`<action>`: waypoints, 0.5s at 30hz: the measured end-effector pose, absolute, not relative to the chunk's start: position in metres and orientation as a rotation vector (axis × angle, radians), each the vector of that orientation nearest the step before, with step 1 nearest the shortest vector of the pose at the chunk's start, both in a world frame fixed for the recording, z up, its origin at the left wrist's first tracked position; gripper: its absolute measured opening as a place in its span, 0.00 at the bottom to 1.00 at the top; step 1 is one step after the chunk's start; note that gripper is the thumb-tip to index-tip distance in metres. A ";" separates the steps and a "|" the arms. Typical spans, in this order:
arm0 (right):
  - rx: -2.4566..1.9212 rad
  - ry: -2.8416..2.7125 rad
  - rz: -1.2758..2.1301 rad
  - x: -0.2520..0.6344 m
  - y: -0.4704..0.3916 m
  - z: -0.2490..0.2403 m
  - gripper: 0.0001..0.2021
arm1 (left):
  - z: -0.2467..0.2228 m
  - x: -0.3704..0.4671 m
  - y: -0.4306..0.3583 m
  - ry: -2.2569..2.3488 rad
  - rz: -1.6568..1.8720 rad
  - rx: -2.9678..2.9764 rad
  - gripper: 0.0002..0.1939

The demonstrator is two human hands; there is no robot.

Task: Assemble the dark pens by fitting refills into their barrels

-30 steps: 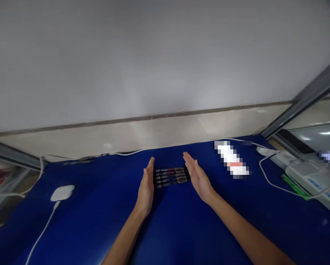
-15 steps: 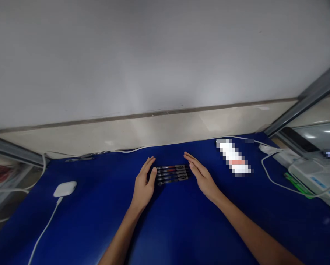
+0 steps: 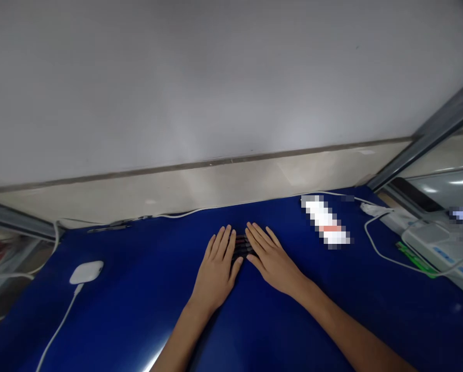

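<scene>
Several dark pens [image 3: 241, 246] lie side by side on the blue tabletop [image 3: 231, 330], and only their middle part shows. Over their left ends my left hand [image 3: 217, 268] is spread palm down, fingers out flat. My right hand [image 3: 272, 258] covers the right ends in the same way, its fingers stretched and slightly apart. Between the two thumbs there is a narrow gap. Whether the palms press on the pens or hover just above them I cannot tell.
A white earbud case [image 3: 87, 272] with a white cable lies at left. Loose pens [image 3: 109, 228] rest along the back edge. To the right are a blurred-out phone-like object [image 3: 326, 221], a green packet [image 3: 415, 260] and a white power strip [image 3: 436, 243]. A pale wall rises behind.
Both hands have turned from upright beside the pens to palm down over their ends, moving closer together. More of the pens is now covered.
</scene>
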State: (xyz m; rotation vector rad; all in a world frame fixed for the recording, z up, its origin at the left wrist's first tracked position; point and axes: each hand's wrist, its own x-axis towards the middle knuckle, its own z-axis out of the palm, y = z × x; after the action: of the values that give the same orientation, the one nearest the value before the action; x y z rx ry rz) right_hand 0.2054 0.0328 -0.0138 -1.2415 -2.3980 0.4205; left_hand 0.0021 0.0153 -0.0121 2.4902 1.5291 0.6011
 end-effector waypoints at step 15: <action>-1.254 -2.450 0.368 0.203 0.027 -0.010 0.29 | -0.022 0.006 0.009 1.559 0.588 2.411 0.32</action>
State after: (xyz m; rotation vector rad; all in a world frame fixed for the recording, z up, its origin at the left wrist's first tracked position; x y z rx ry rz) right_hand 0.2031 0.0274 -0.0099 -1.2542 -2.4504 0.3679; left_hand 0.0063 0.0092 -0.0220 2.4110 1.5588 0.5878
